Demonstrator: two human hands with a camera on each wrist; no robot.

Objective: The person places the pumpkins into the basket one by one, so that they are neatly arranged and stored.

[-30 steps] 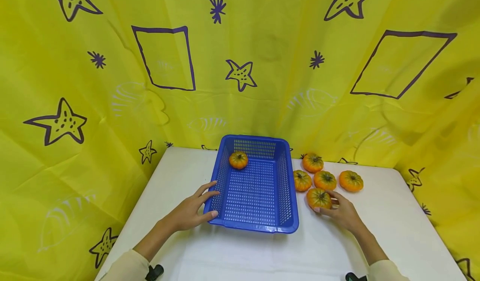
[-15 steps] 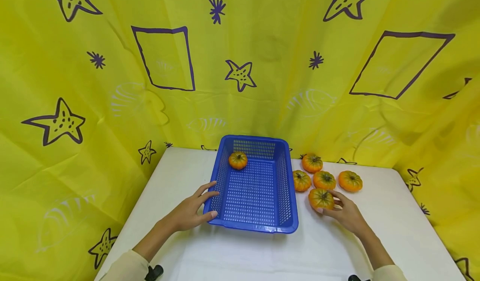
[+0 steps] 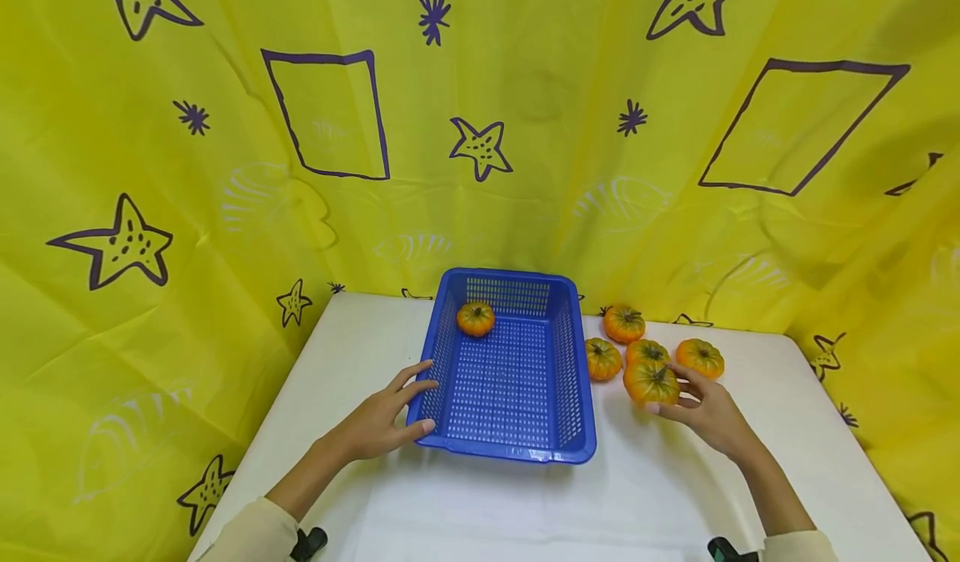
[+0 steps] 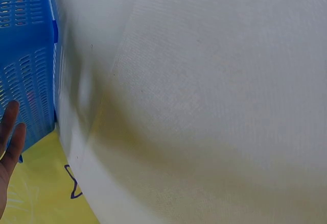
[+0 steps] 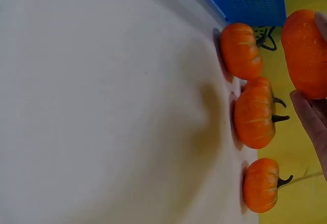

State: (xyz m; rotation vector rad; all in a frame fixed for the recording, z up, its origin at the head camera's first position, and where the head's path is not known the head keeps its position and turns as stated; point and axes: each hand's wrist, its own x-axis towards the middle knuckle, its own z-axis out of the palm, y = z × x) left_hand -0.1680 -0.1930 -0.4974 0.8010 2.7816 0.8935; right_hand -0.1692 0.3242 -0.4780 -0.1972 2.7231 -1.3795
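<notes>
My right hand point(image 3: 708, 412) grips a small orange pumpkin point(image 3: 651, 382) between thumb and fingers. In the right wrist view the held pumpkin point(image 5: 305, 55) is up off the table, apart from the others. My left hand point(image 3: 382, 420) rests its extended fingers on the left rim of a blue plastic basket point(image 3: 510, 454); the left wrist view shows fingers point(image 4: 14, 145) spread beside the basket wall point(image 4: 28, 76). One pumpkin point(image 3: 476, 319) sits inside the basket, near its back left corner.
Right of the basket stand several more pumpkins: one against its wall point(image 3: 603, 359), one at the back point(image 3: 624, 323), one partly hidden behind the held pumpkin point(image 3: 647, 348), and one farther right point(image 3: 700, 358). A yellow patterned curtain point(image 3: 525, 212) surrounds the white table point(image 3: 480, 512).
My right hand has lifted the pumpkin off the table and moved slightly right with it, so it now overlaps the pumpkin behind. The left hand and basket stay put.
</notes>
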